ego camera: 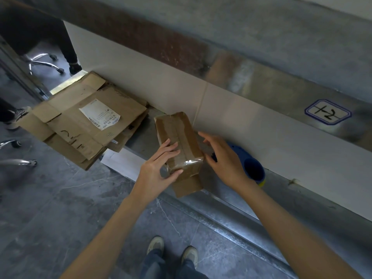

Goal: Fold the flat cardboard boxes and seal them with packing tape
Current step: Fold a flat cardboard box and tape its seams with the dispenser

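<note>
blue-edged sticker [328, 112]: handwritten, reads like "12" | shipping label [100, 114] on flat cardboard [80, 137]: "065", rest too small

Both bare arms reach forward, left hand [159, 168] flat with fingers straight, right hand [225, 158] loosely extended.
</note>
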Tool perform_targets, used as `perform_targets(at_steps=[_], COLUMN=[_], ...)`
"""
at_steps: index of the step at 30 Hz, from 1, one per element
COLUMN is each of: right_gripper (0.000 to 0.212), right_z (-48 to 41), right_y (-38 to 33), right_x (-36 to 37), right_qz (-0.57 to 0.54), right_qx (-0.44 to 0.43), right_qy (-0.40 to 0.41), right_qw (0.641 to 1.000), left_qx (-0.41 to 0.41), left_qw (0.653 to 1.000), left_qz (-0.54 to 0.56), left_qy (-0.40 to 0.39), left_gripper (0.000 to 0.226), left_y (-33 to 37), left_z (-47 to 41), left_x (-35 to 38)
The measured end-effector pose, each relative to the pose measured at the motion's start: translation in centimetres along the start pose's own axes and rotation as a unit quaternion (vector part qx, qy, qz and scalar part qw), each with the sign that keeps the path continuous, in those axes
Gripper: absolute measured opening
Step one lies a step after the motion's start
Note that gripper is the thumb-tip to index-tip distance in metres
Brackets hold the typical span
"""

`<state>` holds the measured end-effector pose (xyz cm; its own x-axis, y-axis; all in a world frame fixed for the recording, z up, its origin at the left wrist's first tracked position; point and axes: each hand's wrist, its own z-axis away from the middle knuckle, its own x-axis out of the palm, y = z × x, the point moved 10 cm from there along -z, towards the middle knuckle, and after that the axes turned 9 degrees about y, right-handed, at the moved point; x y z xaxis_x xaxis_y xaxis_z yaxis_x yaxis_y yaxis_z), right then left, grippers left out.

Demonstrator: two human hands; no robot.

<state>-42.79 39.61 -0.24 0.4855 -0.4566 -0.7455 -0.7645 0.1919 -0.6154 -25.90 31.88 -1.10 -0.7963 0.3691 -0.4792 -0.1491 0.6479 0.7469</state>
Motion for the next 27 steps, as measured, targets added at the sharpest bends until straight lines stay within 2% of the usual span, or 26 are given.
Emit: perform_targets(at_steps=[3,9,13,17,27], right_gripper=[0.038,0.068,0.057,0.044,0.044], right_z=[0.3,0.2,-0.2,0.0,-0.1], right_y=[-0.1,-2.3,-1.7,-1.5,-1.2], right_x=[-0.9,2.5,2.9,2.5,2.5], right_qz=[-0.008,-0.021,-0.058,-0.092,-0.141], right_qx=[-0.003,-0.048,-0.024,-0.021,0.006], right_qy=[0.025,-0.099,-0.082,-0.094,-0.129], right_qw=[1.0,0.994,0.995,0.991,0.982], left_qx=[0.001,-0.013,-0.029,-0.016,-0.024], left_qw=[1.0,0.998,0.997,0.998,0.999], left_qz=[0.002,-0.008,-0.012,-0.011,-0.004], left_qy=[-0.002,0.058,0.075,0.058,0.033], left_gripper=[0.05,0.039,0.032,0.036,0.032], left_y=[0.2,0.6,0.3,0.4,0.3], left_z=[-0.2,0.0,-0.1,-0.3,-0.2], left_x=[-0.2,-0.4,-0.6,-0.7,-0.8])
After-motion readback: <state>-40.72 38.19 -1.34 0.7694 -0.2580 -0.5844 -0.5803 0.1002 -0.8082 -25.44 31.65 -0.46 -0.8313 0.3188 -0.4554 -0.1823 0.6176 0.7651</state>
